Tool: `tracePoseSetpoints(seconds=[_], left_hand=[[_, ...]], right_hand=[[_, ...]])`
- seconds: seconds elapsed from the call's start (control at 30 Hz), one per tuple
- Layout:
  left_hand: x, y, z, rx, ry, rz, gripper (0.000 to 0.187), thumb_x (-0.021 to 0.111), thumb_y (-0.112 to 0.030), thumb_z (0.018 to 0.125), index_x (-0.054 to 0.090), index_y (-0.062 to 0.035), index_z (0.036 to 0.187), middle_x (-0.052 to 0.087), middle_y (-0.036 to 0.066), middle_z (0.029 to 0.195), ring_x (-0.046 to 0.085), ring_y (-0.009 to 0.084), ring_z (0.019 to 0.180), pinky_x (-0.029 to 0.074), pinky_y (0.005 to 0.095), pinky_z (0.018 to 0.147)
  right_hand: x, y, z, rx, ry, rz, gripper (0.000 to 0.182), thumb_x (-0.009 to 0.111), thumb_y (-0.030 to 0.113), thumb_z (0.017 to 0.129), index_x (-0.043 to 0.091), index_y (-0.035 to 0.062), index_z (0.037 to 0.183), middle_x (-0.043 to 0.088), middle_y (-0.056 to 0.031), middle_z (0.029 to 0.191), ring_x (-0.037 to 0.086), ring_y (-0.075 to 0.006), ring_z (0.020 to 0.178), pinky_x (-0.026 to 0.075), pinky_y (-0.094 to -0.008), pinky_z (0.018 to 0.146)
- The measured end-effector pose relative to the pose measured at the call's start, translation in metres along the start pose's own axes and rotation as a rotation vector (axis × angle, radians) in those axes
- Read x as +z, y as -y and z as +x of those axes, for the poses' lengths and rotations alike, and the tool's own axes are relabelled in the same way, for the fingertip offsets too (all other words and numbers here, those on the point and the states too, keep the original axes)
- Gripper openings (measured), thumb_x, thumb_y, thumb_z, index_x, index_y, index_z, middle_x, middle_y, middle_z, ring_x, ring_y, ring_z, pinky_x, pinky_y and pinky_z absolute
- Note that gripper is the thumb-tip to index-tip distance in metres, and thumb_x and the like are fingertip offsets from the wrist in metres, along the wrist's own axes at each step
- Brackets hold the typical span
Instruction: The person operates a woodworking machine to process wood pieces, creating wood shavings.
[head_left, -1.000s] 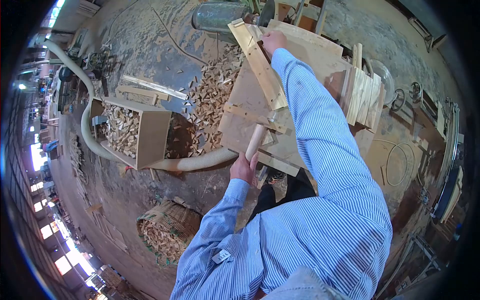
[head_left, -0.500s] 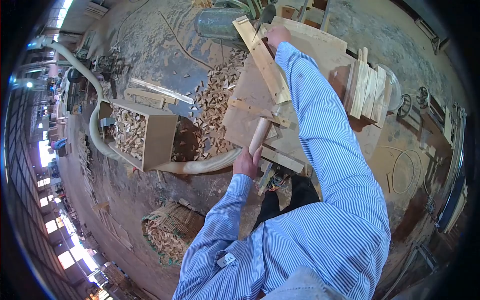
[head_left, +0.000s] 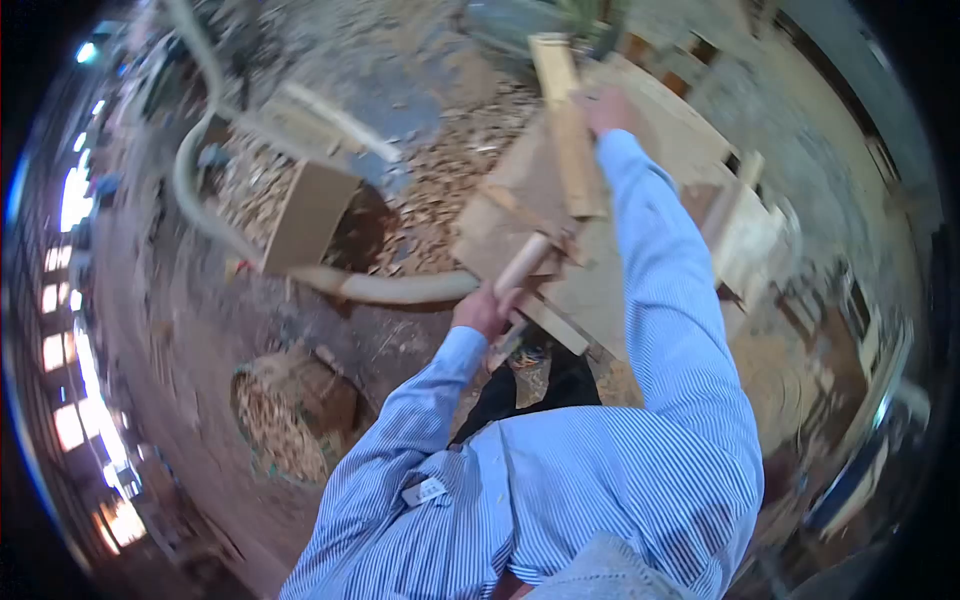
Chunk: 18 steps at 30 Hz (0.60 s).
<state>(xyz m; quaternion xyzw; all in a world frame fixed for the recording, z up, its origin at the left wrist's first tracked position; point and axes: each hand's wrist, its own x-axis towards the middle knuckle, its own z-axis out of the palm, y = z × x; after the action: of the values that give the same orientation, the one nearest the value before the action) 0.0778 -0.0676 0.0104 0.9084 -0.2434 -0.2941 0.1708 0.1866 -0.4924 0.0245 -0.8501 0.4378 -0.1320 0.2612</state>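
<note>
My left hand [head_left: 483,312] is closed around a pale, smooth cylinder [head_left: 522,264], like a short pipe or thick handle, at the near edge of the wooden worktop [head_left: 490,238]. The cylinder's far end reaches over that edge. Farther out, my right hand [head_left: 607,108] is beside the upper part of a long, narrow wooden board [head_left: 568,140] lying on the worktop. Its fingers look curled, blurred by motion, and I cannot tell what is in them. A thinner wooden strip [head_left: 515,207] lies crosswise between the board and the cylinder.
A ribbed hose [head_left: 410,289] runs from the left to near my left hand. Wood offcuts [head_left: 450,160] cover the floor beyond, beside a wooden box [head_left: 312,215]. A basket of offcuts [head_left: 290,415] stands at lower left. Stacked wood pieces [head_left: 745,235] lie at right.
The whole view has shifted and turned slightly, and it is now blurred. Both hands keep about the same places relative to the worktop, the left still around the cylinder.
</note>
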Motion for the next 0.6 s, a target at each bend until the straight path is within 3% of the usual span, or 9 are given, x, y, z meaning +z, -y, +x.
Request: tracePoseSetpoints(seconds=[0.03,0.07,0.17,0.23,0.3,0.43,0.47,0.53,0.6], left_hand=[[-0.008,-0.003,-0.004,-0.043,0.031,-0.049,0.066,0.059,-0.065,0.094,0.064,-0.004,0.117,0.072,0.025,0.094,0.07,0.0452,0.09,0.054,0.053,0.078],[-0.005,0.003,-0.003,-0.075,0.045,-0.096,0.065,0.059,-0.066,0.094,0.064,-0.0045,0.116,0.073,0.024,0.096,0.07,0.0432,0.092,0.054,0.0511,0.081],[-0.005,0.015,-0.008,-0.002,0.03,-0.077,0.063,0.059,-0.065,0.094,0.061,-0.0044,0.109,0.072,0.023,0.092,0.07,0.0446,0.086,0.055,0.0523,0.076],[-0.008,0.018,-0.015,0.051,0.009,-0.082,0.062,0.058,-0.064,0.095,0.058,-0.0032,0.105,0.07,0.026,0.09,0.069,0.0457,0.086,0.055,0.0534,0.076],[-0.023,0.015,-0.03,0.092,-0.014,-0.115,0.062,0.055,-0.062,0.098,0.058,-0.0004,0.104,0.071,0.025,0.089,0.07,0.0451,0.085,0.055,0.0533,0.076],[-0.022,0.025,-0.039,0.109,-0.027,-0.13,0.062,0.051,-0.062,0.1,0.059,-0.0004,0.104,0.071,0.025,0.088,0.07,0.0443,0.084,0.056,0.0527,0.076],[-0.019,0.03,-0.039,0.129,-0.04,-0.133,0.062,0.05,-0.062,0.1,0.06,-0.0006,0.104,0.071,0.025,0.088,0.07,0.0442,0.084,0.056,0.0526,0.076],[-0.027,0.033,-0.046,0.115,-0.025,-0.128,0.063,0.05,-0.062,0.1,0.06,-0.0006,0.104,0.071,0.025,0.089,0.07,0.0439,0.085,0.056,0.0526,0.076],[-0.032,0.035,-0.053,0.081,0.046,-0.11,0.063,0.049,-0.062,0.1,0.06,-0.0007,0.105,0.072,0.024,0.095,0.07,0.0439,0.09,0.055,0.0529,0.078]], right_hand=[[0.008,-0.002,-0.004,-0.06,-0.084,-0.017,0.066,0.075,0.056,0.084,0.071,0.001,0.12,0.07,-0.0221,0.122,0.068,-0.0392,0.109,0.053,-0.048,0.095],[0.018,-0.006,0.005,0.139,0.173,0.134,0.066,0.076,0.05,0.085,0.067,0.0011,0.128,0.07,-0.0205,0.126,0.068,-0.0362,0.111,0.053,-0.0442,0.096],[0.035,-0.022,-0.016,0.184,-0.08,0.488,0.061,0.075,0.039,0.085,0.067,-0.0059,0.125,0.07,-0.0239,0.126,0.068,-0.0334,0.112,0.052,-0.0422,0.096],[0.013,-0.035,-0.048,0.305,0.031,1.041,0.051,0.069,0.035,0.094,0.064,-0.0036,0.127,0.069,-0.0148,0.114,0.065,-0.0244,0.104,0.052,-0.0369,0.091],[-0.021,-0.05,-0.091,0.285,-0.1,1.213,0.04,0.062,0.025,0.1,0.062,-0.0014,0.13,0.069,-0.0135,0.11,0.065,-0.0228,0.099,0.051,-0.0366,0.09],[-0.09,-0.037,-0.152,0.308,-0.792,1.102,0.036,0.06,0.028,0.101,0.064,-0.001,0.122,0.069,-0.0152,0.114,0.066,-0.0272,0.105,0.052,-0.0399,0.095],[-0.075,-0.034,-0.15,0.294,-0.787,1.113,0.036,0.06,0.028,0.101,0.064,-0.001,0.122,0.069,-0.0152,0.114,0.066,-0.0272,0.105,0.052,-0.0399,0.095],[-0.033,-0.037,-0.141,0.225,-0.345,1.688,0.03,0.055,0.02,0.101,0.063,0.0007,0.123,0.065,-0.0113,0.113,0.062,-0.0237,0.105,0.051,-0.0386,0.091],[-0.004,0.097,-0.18,-0.186,-0.051,0.74,0.047,0.062,0.014,0.098,0.053,-0.0014,0.141,0.056,-0.0159,0.14,0.056,-0.0278,0.126,0.05,-0.039,0.1]])
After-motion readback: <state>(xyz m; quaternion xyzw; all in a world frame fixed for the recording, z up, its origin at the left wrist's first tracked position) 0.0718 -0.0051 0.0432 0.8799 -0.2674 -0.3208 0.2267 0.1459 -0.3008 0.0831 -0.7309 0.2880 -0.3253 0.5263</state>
